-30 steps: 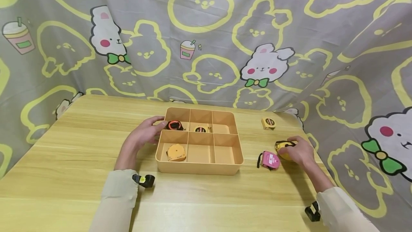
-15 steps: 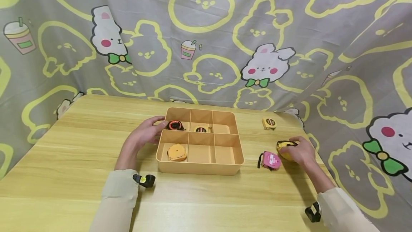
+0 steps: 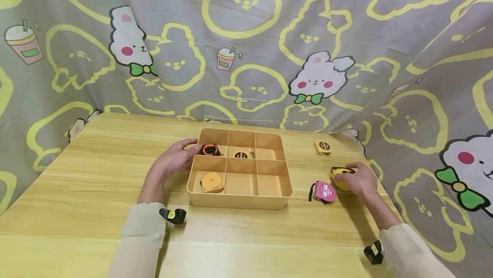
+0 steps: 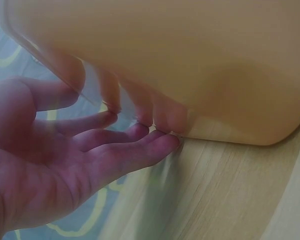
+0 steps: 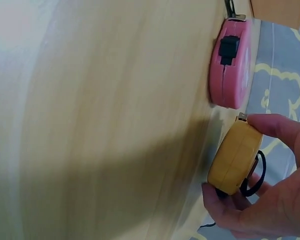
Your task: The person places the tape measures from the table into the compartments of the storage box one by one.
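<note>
At the box's left side, my left hand (image 3: 174, 159) rests fingertips and thumb against the outer wall of the orange divided box (image 3: 239, 202). In the left wrist view these fingers (image 4: 125, 155) are loosely extended along the glossy wall, which mirrors them. My right hand (image 3: 363, 181) pinches a yellow tape measure (image 5: 235, 157) with a black strap, thumb on one end and fingers on the other. Close beside it lies a pink tape measure (image 3: 324, 192) with a black strap. Inside the box sit a black-and-red tape measure (image 3: 210, 150), a yellow tape measure (image 3: 241, 155) and an orange tape measure (image 3: 212, 183), each in its own compartment.
Another yellow tape measure (image 3: 322, 147) lies at the back right of the wooden table (image 3: 231, 243). A patterned grey curtain (image 3: 254, 46) hangs along the table's back and right side. Low dividers split the box into several compartments.
</note>
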Motion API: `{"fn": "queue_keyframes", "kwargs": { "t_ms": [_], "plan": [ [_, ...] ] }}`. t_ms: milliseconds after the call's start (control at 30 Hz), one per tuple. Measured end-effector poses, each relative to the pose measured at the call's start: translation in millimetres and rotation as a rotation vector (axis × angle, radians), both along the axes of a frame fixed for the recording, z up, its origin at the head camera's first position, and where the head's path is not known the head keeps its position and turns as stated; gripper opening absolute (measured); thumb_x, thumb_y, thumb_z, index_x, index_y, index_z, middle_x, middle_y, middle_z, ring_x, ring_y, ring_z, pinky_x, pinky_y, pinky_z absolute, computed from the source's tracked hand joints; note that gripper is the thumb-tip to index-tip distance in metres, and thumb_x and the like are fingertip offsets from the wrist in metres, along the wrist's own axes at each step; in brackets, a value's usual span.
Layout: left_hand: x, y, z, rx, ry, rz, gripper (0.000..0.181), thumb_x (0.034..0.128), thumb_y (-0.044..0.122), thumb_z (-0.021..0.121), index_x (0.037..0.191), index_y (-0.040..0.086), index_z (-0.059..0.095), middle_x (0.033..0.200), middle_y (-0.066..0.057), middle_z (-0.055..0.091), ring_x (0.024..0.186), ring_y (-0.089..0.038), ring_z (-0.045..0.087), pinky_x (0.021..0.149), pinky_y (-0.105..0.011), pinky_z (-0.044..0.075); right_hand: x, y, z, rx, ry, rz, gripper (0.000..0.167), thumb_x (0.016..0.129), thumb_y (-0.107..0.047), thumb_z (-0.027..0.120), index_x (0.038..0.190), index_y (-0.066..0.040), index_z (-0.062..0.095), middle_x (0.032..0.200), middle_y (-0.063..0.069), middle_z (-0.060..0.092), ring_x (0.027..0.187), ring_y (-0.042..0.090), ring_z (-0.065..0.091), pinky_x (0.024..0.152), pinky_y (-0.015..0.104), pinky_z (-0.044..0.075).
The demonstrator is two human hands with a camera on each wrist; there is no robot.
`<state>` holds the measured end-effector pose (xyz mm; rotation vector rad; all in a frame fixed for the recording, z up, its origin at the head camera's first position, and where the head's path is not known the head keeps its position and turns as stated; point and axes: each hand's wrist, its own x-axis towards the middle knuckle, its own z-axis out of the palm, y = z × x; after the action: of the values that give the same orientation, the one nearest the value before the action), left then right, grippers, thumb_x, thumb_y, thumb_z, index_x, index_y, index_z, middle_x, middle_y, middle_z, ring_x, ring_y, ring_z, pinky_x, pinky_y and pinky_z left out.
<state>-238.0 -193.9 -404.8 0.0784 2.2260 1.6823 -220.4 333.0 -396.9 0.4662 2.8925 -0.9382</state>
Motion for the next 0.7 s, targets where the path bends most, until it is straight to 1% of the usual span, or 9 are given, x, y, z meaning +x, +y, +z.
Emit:
{"fn": "queue_keyframes", "kwargs": {
  "t_ms": [267,433,700],
  "plan": [
    [1.1,-0.3,0.4,-0.003,0.001,0.005,0.062,0.1104,0.032,0.042,0.162,0.006,0.018,0.160,-0.027,0.034,0.143,-0.047,0.040,0.105,-0.059,0.048,-1.5,-3.7,2.6,-0.009,0.001,0.005,0.077,0.083,-0.031,0.078,0.144,0.005,0.047,0.145,0.035,0.044,0.122,0.047,0.046,0.100,0.057,0.043],
    [1.0,0.2,0.6,0.010,-0.010,0.009,0.062,0.1105,0.031,0.042,0.162,0.006,0.018,0.160,-0.027,0.035,0.144,-0.046,0.040,0.106,-0.059,0.047,-2.6,-7.7,3.4,-0.005,0.023,0.016,0.080,0.083,-0.031,0.079,0.145,0.006,0.045,0.143,0.034,0.046,0.118,0.045,0.049,0.095,0.054,0.045],
    [0.7,0.2,1.0,0.018,-0.016,0.009,0.062,0.1107,0.030,0.041,0.162,0.006,0.017,0.160,-0.027,0.035,0.144,-0.046,0.041,0.106,-0.058,0.047,-4.9,-13.0,8.2,0.008,0.044,0.019,0.084,0.082,-0.033,0.080,0.146,0.007,0.044,0.141,0.034,0.049,0.117,0.044,0.049,0.093,0.050,0.044]
  ]
}}
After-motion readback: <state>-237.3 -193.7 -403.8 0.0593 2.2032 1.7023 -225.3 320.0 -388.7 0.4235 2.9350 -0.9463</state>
